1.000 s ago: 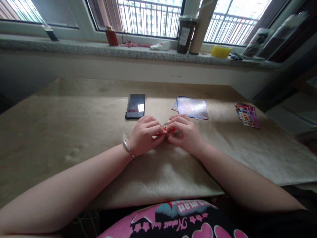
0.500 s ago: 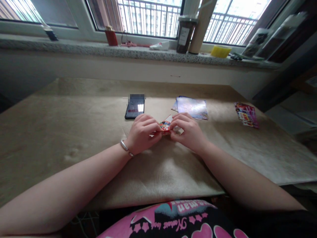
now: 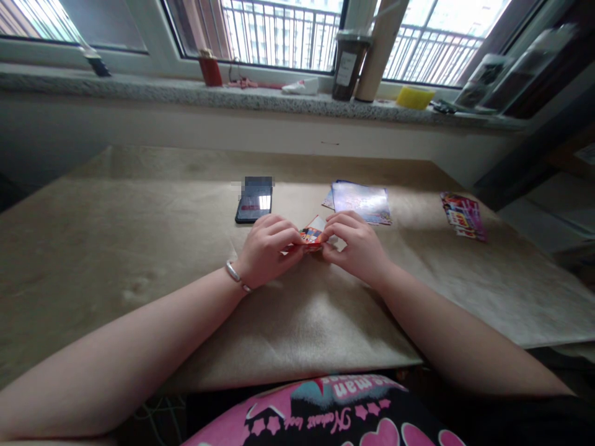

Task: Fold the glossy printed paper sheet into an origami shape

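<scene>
Between my two hands is a small piece of printed paper point(image 3: 311, 235), red and multicoloured with a white corner that points away from me. It looks folded along its near edge. My left hand point(image 3: 271, 248) pinches its left end between thumb and fingers. At the right end, my right hand point(image 3: 352, 248) grips it with thumb and forefinger. Fingers cover both ends of the paper. A silver bracelet point(image 3: 238, 276) circles my left wrist.
A phone point(image 3: 255, 199) lies beyond my left hand. Past my right hand are shiny bluish printed sheets point(image 3: 360, 201). Colourful cards point(image 3: 463, 217) lie at the table's point(image 3: 116, 229) right. On the windowsill point(image 3: 153, 90) stand a dark jar point(image 3: 346, 65), a red container point(image 3: 211, 71) and a yellow sponge-like block point(image 3: 415, 97).
My right fingertips have shifted slightly to the right along the paper, and a little more of its printed face shows. Both hands still hold it in about the same place.
</scene>
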The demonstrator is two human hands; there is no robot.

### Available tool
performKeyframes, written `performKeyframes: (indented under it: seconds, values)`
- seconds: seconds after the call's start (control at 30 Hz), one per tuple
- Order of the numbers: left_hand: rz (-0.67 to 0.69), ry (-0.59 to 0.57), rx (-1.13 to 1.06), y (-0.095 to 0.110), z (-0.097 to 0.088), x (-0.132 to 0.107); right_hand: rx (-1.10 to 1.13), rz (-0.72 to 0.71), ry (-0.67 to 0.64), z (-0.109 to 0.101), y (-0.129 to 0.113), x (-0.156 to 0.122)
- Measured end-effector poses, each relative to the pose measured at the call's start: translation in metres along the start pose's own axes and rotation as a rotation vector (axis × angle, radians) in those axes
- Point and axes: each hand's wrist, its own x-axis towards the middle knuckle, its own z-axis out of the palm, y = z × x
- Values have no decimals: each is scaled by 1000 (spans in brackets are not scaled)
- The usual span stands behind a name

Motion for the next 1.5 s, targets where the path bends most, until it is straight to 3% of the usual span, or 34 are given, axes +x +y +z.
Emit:
performKeyframes:
  seconds: [0.2,0.4,0.67,0.9,1.23,1.5]
  values:
    - [17,-1,-54,-4,-2,-1,-19,-10,29,-2,-1,-1]
    - [-7,-92,-21,-11,-2,-2,-46,-22,60,-4,-1,0]
    - [-67,15,-66,-19,-1,-3,-52,-17,124,-7,4,0]
    - [-135,31,-106,-21,-2,-3,-19,4,140,-8,7,-2]
    - [-226,-82,-9,-19,-6,-6,-40,-44,161,-11,11,-1]
    - [-338,126,-233,-18,-4,-7,-23,-49,134,-8,14,-3]
